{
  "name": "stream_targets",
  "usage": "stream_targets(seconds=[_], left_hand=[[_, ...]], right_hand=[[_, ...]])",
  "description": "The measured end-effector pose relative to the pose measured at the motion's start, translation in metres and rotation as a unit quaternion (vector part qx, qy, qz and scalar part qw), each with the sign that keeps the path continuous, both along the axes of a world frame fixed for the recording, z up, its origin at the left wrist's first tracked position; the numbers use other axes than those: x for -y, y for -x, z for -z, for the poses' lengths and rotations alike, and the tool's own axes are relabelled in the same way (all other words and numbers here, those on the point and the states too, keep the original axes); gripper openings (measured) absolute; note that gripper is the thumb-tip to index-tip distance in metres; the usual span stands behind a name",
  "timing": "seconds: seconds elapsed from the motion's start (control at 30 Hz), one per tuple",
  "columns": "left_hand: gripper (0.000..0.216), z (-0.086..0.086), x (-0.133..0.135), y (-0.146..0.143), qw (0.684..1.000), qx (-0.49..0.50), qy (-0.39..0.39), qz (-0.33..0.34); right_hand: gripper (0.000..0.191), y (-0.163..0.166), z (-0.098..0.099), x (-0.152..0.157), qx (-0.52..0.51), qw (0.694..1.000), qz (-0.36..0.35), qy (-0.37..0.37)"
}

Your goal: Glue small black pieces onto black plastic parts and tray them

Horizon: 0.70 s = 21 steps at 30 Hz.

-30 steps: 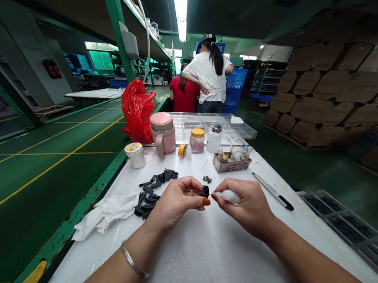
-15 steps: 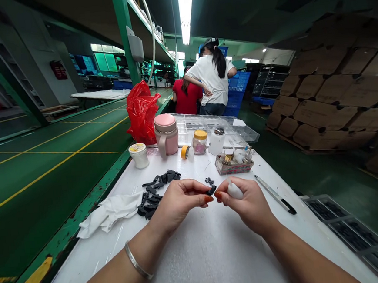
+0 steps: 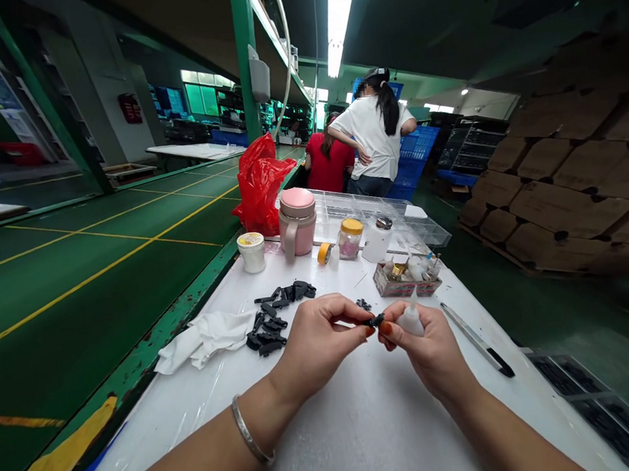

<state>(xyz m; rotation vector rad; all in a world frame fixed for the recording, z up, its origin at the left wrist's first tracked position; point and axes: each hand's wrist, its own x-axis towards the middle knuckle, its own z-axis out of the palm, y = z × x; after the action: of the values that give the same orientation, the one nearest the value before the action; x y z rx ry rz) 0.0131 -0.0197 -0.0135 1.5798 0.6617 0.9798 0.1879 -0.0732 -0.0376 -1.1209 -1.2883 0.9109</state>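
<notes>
Between finger and thumb, my left hand (image 3: 322,336) pinches a small black plastic part (image 3: 374,321) above the white table (image 3: 341,429). My right hand (image 3: 424,343) has its thumb and fingertip at the part's right end. Tucked in the same right hand is a small white dropper bottle (image 3: 411,319), its nozzle pointing up. Left of my hands lies a loose pile of black plastic parts (image 3: 270,322). A little cluster of tiny dark pieces (image 3: 363,304) sits just beyond my fingertips.
A white cloth (image 3: 206,338) lies left; a black-tipped tool (image 3: 478,340) lies right. Behind are a small box of bottles (image 3: 405,279), a pink mug (image 3: 297,226), jars, a yellow tape roll (image 3: 324,253) and a red bag (image 3: 260,185). Two people are beyond the table.
The view has turned left, so things appear further right. My right fingertips have closed onto the end of the black part, which now lies flatter, and the dropper bottle stands more upright.
</notes>
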Motion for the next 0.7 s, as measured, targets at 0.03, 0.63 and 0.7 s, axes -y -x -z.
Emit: stream_targets(seconds=[0.03,0.63,0.7], left_hand=[[0.007,0.000,0.000,0.000,1.000,-0.002,-0.005,0.000],[0.031,0.002,0.002,-0.001,0.999,0.024,0.024,-0.001],[0.025,0.002,0.001,0.000,0.999,0.027,0.027,0.004]], right_hand=[[0.018,-0.001,0.001,-0.001,-0.004,1.000,-0.009,0.001],[0.018,0.004,-0.007,0.006,0.166,0.984,0.049,-0.039],[0.018,0.002,-0.006,0.005,0.158,0.986,0.040,-0.043]])
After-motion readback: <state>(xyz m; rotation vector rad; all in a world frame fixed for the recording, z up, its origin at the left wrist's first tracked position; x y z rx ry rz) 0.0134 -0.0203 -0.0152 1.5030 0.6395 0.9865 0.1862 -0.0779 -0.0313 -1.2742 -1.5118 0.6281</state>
